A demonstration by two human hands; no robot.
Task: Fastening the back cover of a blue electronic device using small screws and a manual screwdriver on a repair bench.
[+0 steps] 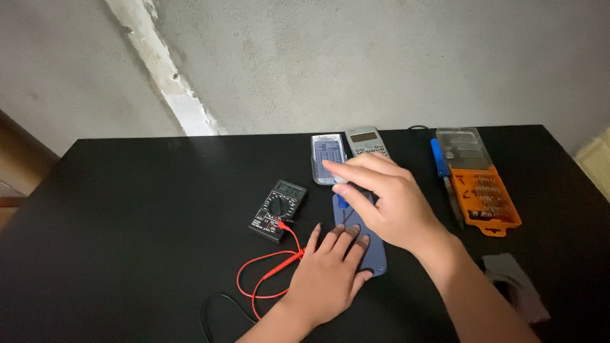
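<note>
A: Where is the left hand (330, 273)?

B: Flat on the blue-grey panel (375, 254), fingers together and stretched out, pressing its near end onto the black table (127, 209). It clamps nothing.

A: And the right hand (391, 203)?

B: It hovers over the far end of the same panel, fingers loosely curled and pointing left. A small blue piece (342, 201) shows just beneath those fingertips; I cannot tell whether they pinch it or only cover it.

A: What lies beyond the right fingertips?

B: 2 things side by side: a calculator cover (327, 155) with a printed chart, touching or just behind the fingertips, and a grey calculator (366, 141) just to its right.

A: To the left of the left fingers?

B: A black multimeter (277, 209), near them, its red leads (267, 279) looping down beside the left wrist.

A: And on the far side of the right wrist?

B: A blue-handled screwdriver (440, 159) and an orange bit case (486, 197) with a clear lid, well apart from both hands
</note>
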